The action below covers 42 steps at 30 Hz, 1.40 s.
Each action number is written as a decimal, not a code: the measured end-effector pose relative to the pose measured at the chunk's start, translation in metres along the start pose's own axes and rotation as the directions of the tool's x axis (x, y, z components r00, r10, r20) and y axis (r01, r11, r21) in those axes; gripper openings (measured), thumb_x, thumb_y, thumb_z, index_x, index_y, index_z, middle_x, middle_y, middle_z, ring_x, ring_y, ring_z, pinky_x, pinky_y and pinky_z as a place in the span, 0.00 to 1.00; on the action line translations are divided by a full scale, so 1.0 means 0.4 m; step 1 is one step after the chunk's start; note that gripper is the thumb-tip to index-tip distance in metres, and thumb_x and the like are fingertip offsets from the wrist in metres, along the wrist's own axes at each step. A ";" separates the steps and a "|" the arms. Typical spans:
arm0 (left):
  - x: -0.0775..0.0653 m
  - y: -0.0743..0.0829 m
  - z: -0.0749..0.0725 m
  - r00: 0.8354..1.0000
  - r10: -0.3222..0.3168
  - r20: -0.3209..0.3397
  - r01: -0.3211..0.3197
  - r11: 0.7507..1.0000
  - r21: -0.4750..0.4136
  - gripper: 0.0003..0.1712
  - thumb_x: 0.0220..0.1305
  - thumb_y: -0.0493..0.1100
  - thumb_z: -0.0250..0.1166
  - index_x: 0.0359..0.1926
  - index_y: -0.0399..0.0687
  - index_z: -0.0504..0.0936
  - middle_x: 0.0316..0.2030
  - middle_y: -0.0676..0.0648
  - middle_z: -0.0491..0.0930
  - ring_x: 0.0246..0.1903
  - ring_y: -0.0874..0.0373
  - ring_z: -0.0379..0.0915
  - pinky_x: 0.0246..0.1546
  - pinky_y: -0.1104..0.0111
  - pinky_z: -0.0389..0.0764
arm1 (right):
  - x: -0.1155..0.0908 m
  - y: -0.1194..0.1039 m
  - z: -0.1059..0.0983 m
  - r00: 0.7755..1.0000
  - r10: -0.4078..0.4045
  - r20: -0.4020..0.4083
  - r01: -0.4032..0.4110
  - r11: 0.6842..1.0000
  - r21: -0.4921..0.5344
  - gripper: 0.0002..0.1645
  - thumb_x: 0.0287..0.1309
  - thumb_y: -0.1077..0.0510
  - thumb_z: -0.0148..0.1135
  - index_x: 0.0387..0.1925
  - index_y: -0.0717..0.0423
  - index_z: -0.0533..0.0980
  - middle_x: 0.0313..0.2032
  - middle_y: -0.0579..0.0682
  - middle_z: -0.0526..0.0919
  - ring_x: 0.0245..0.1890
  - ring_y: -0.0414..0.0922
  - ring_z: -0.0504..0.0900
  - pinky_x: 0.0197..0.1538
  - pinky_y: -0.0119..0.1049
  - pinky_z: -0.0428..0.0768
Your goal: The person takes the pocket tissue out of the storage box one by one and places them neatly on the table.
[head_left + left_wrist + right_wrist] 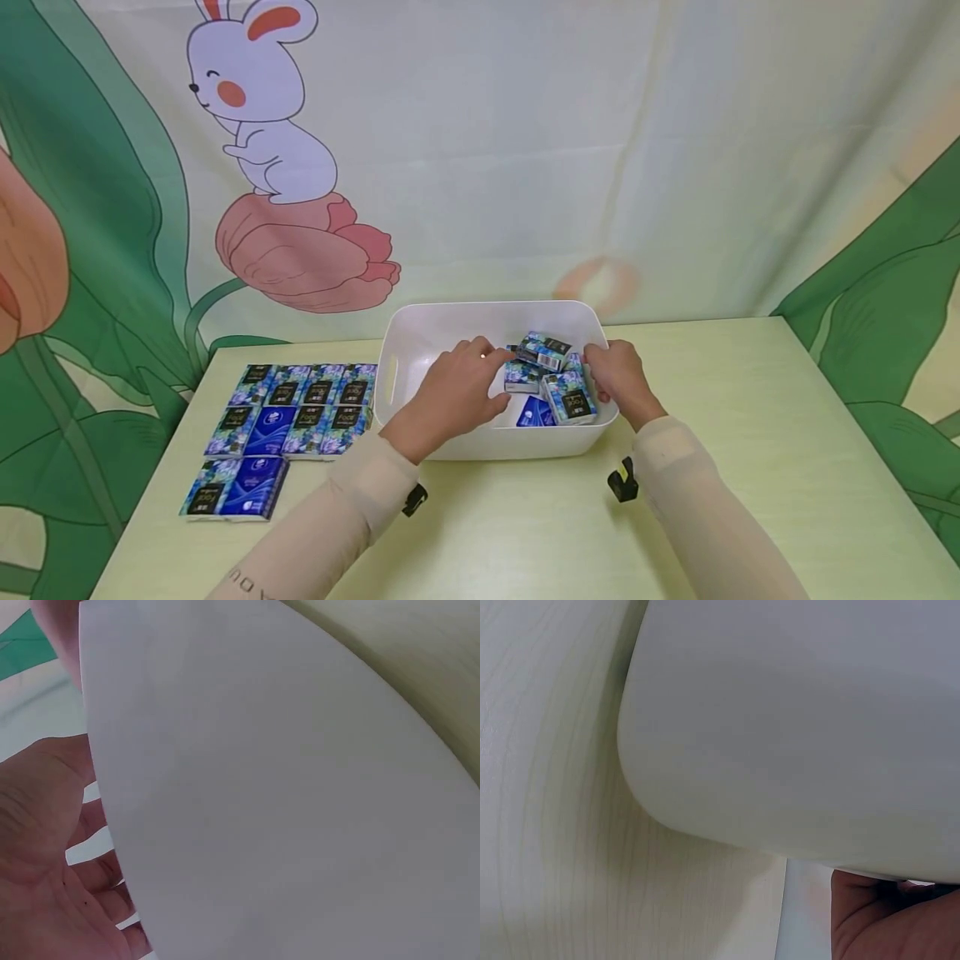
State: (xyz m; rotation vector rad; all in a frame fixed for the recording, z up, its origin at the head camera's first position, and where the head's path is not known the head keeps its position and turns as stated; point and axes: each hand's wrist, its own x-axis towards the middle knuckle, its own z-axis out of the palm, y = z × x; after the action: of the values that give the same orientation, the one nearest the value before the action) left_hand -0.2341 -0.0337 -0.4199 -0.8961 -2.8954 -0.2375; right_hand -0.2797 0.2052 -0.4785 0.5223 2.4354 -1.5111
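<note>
A white plastic bin [480, 443] stands on the table, with several packs of pocket tissues heaped at its right end. My left hand [459, 385] reaches over the front wall into the bin, thumb and fingers spread apart. Its index fingertip is right at the topmost tissue pack [543, 351], which lies tilted on the others. In the left wrist view, the bin's wall hides part of that hand. At the right end, my right hand [621, 377] grips the bin's rim, fingers curled over into the inside. The right wrist view shows little of this hand below the bin wall.
Left of the bin, tissue packs [307, 429] lie flat in rows, mostly floral with a couple of plain blue ones. The pale wooden table [735, 467] meets a printed curtain [480, 150] just behind the bin.
</note>
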 end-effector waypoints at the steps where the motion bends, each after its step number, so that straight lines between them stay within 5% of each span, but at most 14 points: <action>1: 0.010 0.006 0.004 1.000 0.014 0.010 -0.014 1.000 0.003 0.29 0.60 0.50 0.73 0.60 0.46 0.81 0.48 0.42 0.80 0.44 0.47 0.78 0.38 0.57 0.82 | 0.001 0.000 -0.001 1.000 0.000 -0.001 0.000 1.000 0.001 0.19 0.65 0.56 0.45 0.45 0.66 0.75 0.17 0.47 0.67 0.12 0.40 0.64 0.17 0.32 0.68; 14: 0.103 0.077 0.058 0.970 0.132 0.204 -0.152 0.985 0.087 0.28 0.62 0.43 0.72 0.64 0.61 0.81 0.59 0.48 0.78 0.56 0.49 0.75 0.44 0.56 0.82 | 0.008 0.003 0.006 1.000 -0.027 0.005 0.027 0.999 0.022 0.18 0.63 0.56 0.47 0.42 0.67 0.76 0.15 0.46 0.66 0.11 0.39 0.63 0.17 0.32 0.67; 20: 0.144 0.101 0.083 0.926 0.287 0.246 -0.306 0.951 0.044 0.26 0.63 0.37 0.69 0.61 0.63 0.84 0.59 0.51 0.80 0.52 0.50 0.78 0.44 0.58 0.82 | 0.007 0.002 0.004 0.999 -0.050 -0.005 0.050 0.998 0.034 0.16 0.60 0.58 0.47 0.38 0.66 0.76 0.12 0.45 0.64 0.09 0.39 0.63 0.15 0.32 0.66; 23: 0.157 0.110 0.099 0.911 0.307 0.275 -0.329 0.944 0.037 0.25 0.63 0.39 0.70 0.59 0.67 0.84 0.51 0.55 0.84 0.46 0.52 0.79 0.41 0.59 0.82 | 0.006 0.001 0.006 0.997 -0.073 -0.017 0.074 0.997 0.030 0.16 0.58 0.59 0.47 0.35 0.66 0.77 0.10 0.45 0.65 0.09 0.39 0.62 0.15 0.32 0.65; 27: 0.163 0.117 0.118 0.909 0.279 0.309 -0.314 0.947 0.071 0.23 0.64 0.39 0.69 0.57 0.69 0.84 0.45 0.54 0.84 0.42 0.53 0.78 0.39 0.61 0.82 | 0.006 0.001 0.010 0.997 -0.071 -0.015 0.071 0.997 0.029 0.17 0.58 0.58 0.47 0.36 0.67 0.78 0.11 0.45 0.65 0.09 0.39 0.63 0.15 0.33 0.66; 34: 0.160 0.110 0.115 0.927 0.184 0.327 -0.254 0.949 0.187 0.24 0.63 0.55 0.71 0.59 0.60 0.83 0.53 0.46 0.78 0.48 0.52 0.74 0.46 0.59 0.81 | 0.003 -0.005 0.005 0.999 -0.050 -0.010 0.050 0.999 0.013 0.18 0.60 0.58 0.47 0.40 0.68 0.77 0.12 0.45 0.65 0.09 0.39 0.63 0.15 0.33 0.66; 42: 0.132 0.061 0.060 0.958 0.047 0.281 -0.034 0.998 -0.052 0.33 0.54 0.49 0.77 0.59 0.43 0.78 0.48 0.47 0.79 0.46 0.53 0.74 0.50 0.63 0.78 | -0.001 -0.002 -0.004 0.999 -0.035 -0.013 0.035 0.999 0.015 0.18 0.59 0.58 0.48 0.41 0.67 0.77 0.13 0.45 0.65 0.10 0.39 0.63 0.16 0.32 0.66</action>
State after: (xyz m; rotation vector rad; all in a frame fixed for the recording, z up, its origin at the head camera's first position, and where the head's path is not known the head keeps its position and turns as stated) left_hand -0.2648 0.0194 -0.4333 -1.0784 -3.1383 -0.1886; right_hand -0.2797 0.2063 -0.4771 0.4963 2.4568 -1.5461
